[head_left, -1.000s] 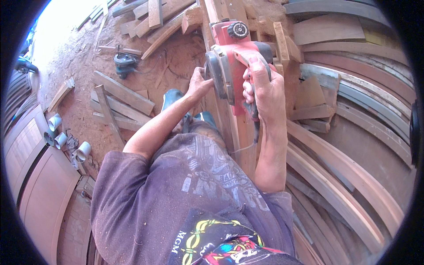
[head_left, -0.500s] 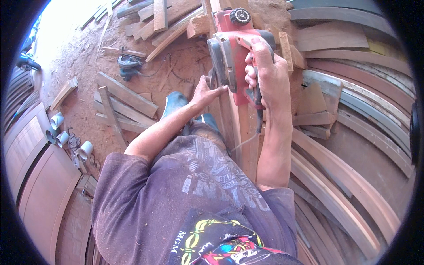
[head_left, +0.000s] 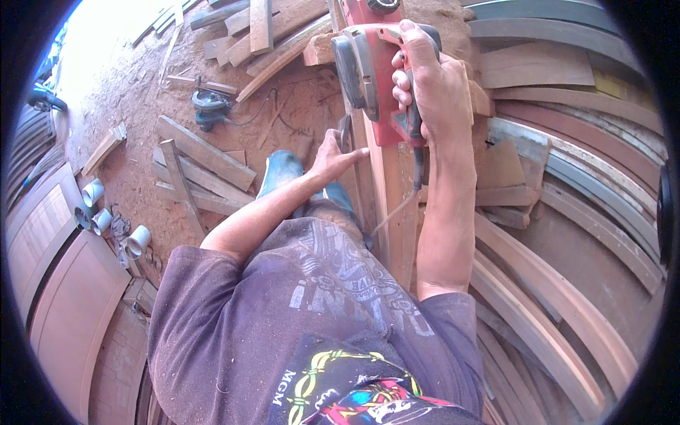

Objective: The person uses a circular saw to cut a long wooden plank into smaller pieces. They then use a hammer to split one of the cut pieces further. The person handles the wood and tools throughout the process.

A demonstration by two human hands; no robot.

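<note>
My right hand (head_left: 438,88) is closed round the rear handle of a red and black electric planer (head_left: 386,85). The planer lies on a long pale wooden board (head_left: 384,205), toward its far end, and its cord trails back from the handle. Behind the tool, at the board's left edge, is my left hand (head_left: 331,157). Its thumb lies over the edge and its fingers go down the side, partly hidden, beside a small dark upright piece (head_left: 345,131) that I cannot make out.
Loose offcuts (head_left: 202,166) lie on the dusty floor to the left, near a teal corded power tool (head_left: 210,106) and several white cups (head_left: 138,241). Wooden panels (head_left: 67,283) stand at far left. Stacked long planks (head_left: 552,304) fill the right side.
My right hand has pushed the planer farther away along the board. My left hand stays at the board's edge, its thumb now farther behind the tool.
</note>
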